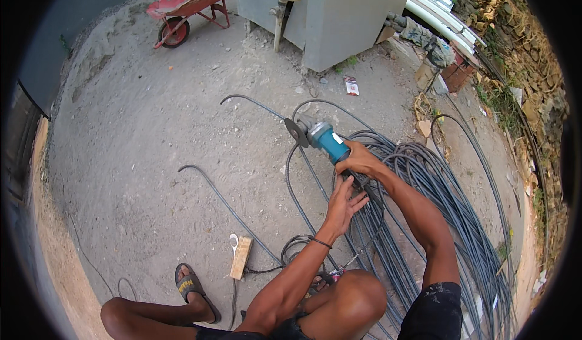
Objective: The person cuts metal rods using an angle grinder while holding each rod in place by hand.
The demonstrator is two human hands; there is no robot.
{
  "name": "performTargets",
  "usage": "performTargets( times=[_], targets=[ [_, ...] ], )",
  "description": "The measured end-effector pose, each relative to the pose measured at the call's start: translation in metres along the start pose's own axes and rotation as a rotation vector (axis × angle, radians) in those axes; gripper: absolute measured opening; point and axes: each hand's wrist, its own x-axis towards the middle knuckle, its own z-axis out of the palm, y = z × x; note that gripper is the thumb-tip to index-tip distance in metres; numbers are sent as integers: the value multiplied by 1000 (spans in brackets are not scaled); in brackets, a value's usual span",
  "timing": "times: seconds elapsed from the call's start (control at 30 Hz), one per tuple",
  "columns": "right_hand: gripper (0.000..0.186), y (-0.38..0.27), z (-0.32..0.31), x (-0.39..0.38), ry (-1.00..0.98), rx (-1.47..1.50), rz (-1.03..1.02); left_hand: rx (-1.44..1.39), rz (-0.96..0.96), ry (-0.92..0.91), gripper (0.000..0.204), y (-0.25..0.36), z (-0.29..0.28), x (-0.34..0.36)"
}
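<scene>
My right hand (362, 159) is wrapped around the rear of the teal body of an angle grinder (330, 143). Its dark cutting disc (295, 133) faces left, beside a steel rebar (260, 104) with a bent end; whether they touch I cannot tell. Just under the grinder's tail is my left hand (344, 206), fingers spread; any contact with the tool is unclear. Below and to the right of both hands runs a large bundle of long rebars (448, 197). Another bent-ended rebar (221, 197) lies on the ground to the left.
By my sandalled foot (193, 288) is a wooden block (240, 258) with a cable running from it. A red wheelbarrow (193, 3) stands far left, next to a grey box-like structure (333, 25). White pipes (445, 22) lie at the far right, near a stony bank (527, 61).
</scene>
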Motion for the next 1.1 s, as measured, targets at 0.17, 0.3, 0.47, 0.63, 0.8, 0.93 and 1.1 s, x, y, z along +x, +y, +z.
performTargets(
  times=[0.17,0.3,0.47,0.63,0.8,0.93,1.1],
  targets=[
    [57,-5,0,0,-22,8,11,-9,5,-11,89,3,0,-1],
    [56,5,2,6,-6,12,9,-45,-4,30,84,0,-1,1],
    [54,2,3,7,-9,12,9,-53,-6,5,80,0,-8,3],
    [53,5,5,7,7,30,26,-40,13,16,81,0,1,-5],
    [48,4,4,1,23,-35,16,373,-109,132,59,-3,6,-47],
    [48,3,7,3,25,-18,5,679,-79,24,41,46,-31,-92],
    [49,0,7,1,19,-37,29,1007,95,335,43,111,-93,-135]
  ],
)
